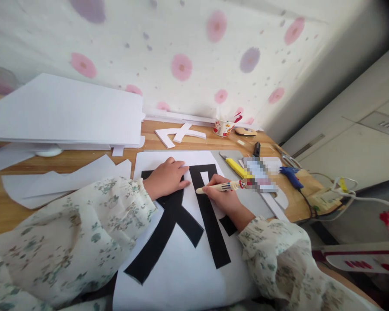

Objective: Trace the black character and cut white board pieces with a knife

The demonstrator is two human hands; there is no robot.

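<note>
A white sheet point(181, 276) bearing large black character strokes point(171, 216) lies in front of me. My left hand point(168, 178) rests on its upper part with the fingers stretched out, over the top of the left black shape. In my right hand point(222, 196) is a cream multicolour pen point(218, 187), gripped slantwise. Its tip points left, at the long black stroke point(214, 233) on the right. I cannot tell whether the tip touches the sheet. My right hand covers part of the right-hand strokes.
A yellow utility knife point(236, 167), a blue glue gun point(291, 176) and a blurred-out object lie on the right. Behind stand a patterned cup point(223, 128) and white cut-out strokes point(181, 134). White boards point(68, 112) and scraps point(68, 175) fill the left.
</note>
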